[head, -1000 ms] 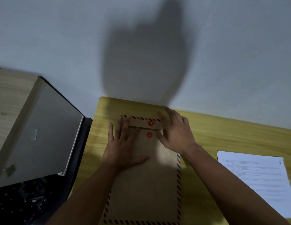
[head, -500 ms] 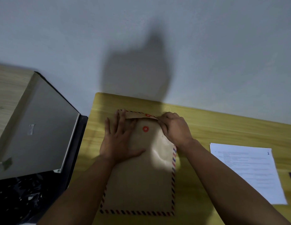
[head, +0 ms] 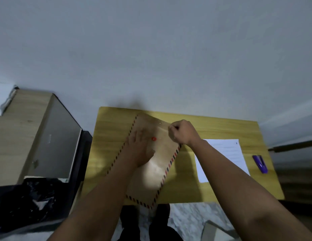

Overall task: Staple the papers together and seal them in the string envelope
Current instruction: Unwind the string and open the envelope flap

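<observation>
both bare forearms reach forward over the envelope (head: pixel 157 164). the left hand (head: pixel 139 148) lies flat, palm down, fingers spread, pressing on the envelope's left half. the right hand (head: pixel 184 133) is curled into a loose fist at the envelope's far right corner, fingertips pinched together there.

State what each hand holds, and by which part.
Right hand pinches the envelope flap's right edge; left hand only presses flat on its body.
</observation>
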`<state>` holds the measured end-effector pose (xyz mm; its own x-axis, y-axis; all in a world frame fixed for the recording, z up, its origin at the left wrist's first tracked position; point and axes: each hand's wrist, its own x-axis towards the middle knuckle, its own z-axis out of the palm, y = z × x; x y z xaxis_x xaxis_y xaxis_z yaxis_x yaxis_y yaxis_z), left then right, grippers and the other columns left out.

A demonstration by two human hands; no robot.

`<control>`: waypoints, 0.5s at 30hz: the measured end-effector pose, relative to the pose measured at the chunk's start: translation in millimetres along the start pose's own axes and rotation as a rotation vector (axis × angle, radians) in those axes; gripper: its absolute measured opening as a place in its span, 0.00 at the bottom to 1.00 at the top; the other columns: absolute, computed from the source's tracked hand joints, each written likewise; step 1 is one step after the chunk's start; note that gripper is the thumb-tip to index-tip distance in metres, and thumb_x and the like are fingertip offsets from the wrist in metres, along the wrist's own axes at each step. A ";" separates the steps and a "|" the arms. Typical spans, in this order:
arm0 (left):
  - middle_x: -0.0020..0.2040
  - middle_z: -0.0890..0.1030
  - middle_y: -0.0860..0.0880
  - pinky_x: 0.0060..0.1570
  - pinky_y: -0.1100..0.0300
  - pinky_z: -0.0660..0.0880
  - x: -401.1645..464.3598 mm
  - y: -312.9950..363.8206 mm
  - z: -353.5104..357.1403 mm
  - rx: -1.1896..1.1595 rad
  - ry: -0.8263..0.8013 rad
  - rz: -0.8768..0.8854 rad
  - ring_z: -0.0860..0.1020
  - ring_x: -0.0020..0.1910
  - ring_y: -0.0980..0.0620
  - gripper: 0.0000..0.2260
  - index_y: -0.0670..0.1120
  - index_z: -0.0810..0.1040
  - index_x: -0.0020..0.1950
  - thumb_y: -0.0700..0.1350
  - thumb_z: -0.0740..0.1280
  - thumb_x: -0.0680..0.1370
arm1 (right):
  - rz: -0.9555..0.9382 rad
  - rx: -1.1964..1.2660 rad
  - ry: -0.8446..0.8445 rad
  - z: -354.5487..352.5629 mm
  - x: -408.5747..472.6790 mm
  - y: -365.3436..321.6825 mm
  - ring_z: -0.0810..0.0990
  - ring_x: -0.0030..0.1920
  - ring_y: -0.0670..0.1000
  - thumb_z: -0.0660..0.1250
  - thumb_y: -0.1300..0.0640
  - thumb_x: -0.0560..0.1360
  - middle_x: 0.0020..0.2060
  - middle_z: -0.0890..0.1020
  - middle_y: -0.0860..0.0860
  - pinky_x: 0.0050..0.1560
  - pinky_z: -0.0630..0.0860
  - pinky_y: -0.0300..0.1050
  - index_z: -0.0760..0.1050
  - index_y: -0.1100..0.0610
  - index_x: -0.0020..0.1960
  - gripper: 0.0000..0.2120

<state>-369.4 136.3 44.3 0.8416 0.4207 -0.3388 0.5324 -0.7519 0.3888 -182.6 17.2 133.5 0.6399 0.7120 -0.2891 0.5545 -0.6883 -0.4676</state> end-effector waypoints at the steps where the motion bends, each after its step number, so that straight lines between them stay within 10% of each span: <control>1: 0.85 0.54 0.46 0.80 0.39 0.55 -6.6 11.8 -10.9 -0.077 0.029 -0.008 0.54 0.83 0.40 0.37 0.52 0.55 0.84 0.64 0.62 0.80 | 0.033 0.078 0.011 -5.2 -12.7 -0.8 0.75 0.32 0.52 0.63 0.57 0.78 0.29 0.80 0.54 0.37 0.73 0.47 0.75 0.58 0.30 0.17; 6: 0.50 0.84 0.52 0.52 0.51 0.79 -21.2 73.2 -51.1 -0.684 0.047 -0.132 0.81 0.49 0.52 0.28 0.47 0.83 0.61 0.68 0.66 0.75 | 0.182 0.560 0.062 -19.7 -68.4 0.5 0.68 0.29 0.48 0.67 0.60 0.78 0.27 0.69 0.61 0.34 0.66 0.42 0.72 0.66 0.31 0.18; 15: 0.47 0.84 0.45 0.55 0.43 0.83 -17.4 131.6 -48.1 -0.961 0.000 -0.364 0.82 0.49 0.44 0.23 0.45 0.84 0.48 0.65 0.70 0.74 | 0.215 0.834 0.078 -32.9 -98.1 35.6 0.75 0.28 0.43 0.67 0.58 0.82 0.29 0.81 0.42 0.30 0.69 0.35 0.87 0.53 0.42 0.13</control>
<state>-309.6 54.4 142.6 0.6143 0.5420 -0.5735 0.6037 0.1453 0.7839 -208.1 -81.7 172.7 0.7378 0.5452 -0.3979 -0.1347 -0.4587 -0.8783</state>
